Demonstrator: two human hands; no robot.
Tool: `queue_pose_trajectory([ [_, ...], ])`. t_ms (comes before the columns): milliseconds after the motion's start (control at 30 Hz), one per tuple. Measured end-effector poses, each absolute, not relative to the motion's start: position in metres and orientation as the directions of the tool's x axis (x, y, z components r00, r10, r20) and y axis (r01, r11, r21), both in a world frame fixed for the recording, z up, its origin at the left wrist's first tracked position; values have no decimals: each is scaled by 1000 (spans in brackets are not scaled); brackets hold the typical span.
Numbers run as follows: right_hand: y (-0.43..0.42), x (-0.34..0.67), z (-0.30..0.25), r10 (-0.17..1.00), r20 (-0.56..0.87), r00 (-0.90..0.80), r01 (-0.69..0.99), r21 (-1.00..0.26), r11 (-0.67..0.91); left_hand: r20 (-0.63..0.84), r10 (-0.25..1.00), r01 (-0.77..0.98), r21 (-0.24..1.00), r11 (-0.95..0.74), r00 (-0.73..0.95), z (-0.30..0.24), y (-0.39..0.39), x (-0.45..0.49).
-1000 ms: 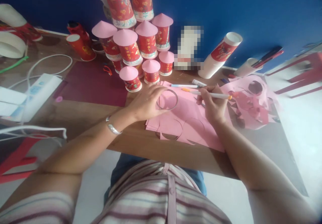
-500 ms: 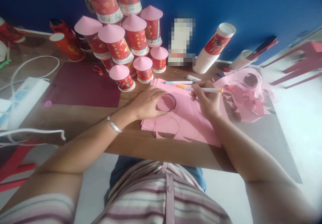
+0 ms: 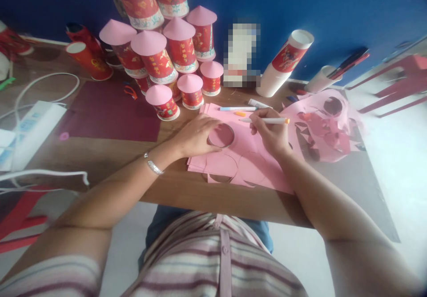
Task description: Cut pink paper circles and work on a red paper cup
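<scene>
My left hand (image 3: 196, 138) curves its thumb and fingers around a thin dark-rimmed ring (image 3: 232, 142) and holds it flat on the pink paper (image 3: 253, 143). Pink shows through the ring's middle. Pencil-like circle outlines mark the sheet below it. In my right hand (image 3: 274, 136) is a slim white marker (image 3: 276, 121) with an orange end, its bare tip pointing left, just right of the ring and above the paper. An orange cap (image 3: 239, 114) lies apart from the marker, near its tip. Cut pink strips (image 3: 216, 179) stick out at the paper's near edge.
Red paper-cup lanterns (image 3: 190, 93) with pink cone tops stand behind my left hand. A blue-and-white pen (image 3: 237, 109) lies beyond the cap. Stacked cups (image 3: 282, 66) and a pen cup (image 3: 322, 79) stand back right, near pink scraps (image 3: 336, 139). A power strip (image 3: 36, 128) lies left.
The marker has come away from its orange cap, which now lies on the paper. My right hand has shifted slightly left. My left hand and the ring stay in place.
</scene>
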State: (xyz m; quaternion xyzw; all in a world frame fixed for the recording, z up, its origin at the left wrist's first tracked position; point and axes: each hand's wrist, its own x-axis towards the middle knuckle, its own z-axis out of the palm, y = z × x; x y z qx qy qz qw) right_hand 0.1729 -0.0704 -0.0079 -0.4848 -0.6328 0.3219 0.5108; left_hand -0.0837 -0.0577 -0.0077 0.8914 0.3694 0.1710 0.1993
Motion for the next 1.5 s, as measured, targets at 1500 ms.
queue_pose_trajectory([
  [1500, -78, 171, -6, 945, 309, -104, 228, -918, 325, 127, 708, 528, 579, -622, 695, 1, -48, -97],
])
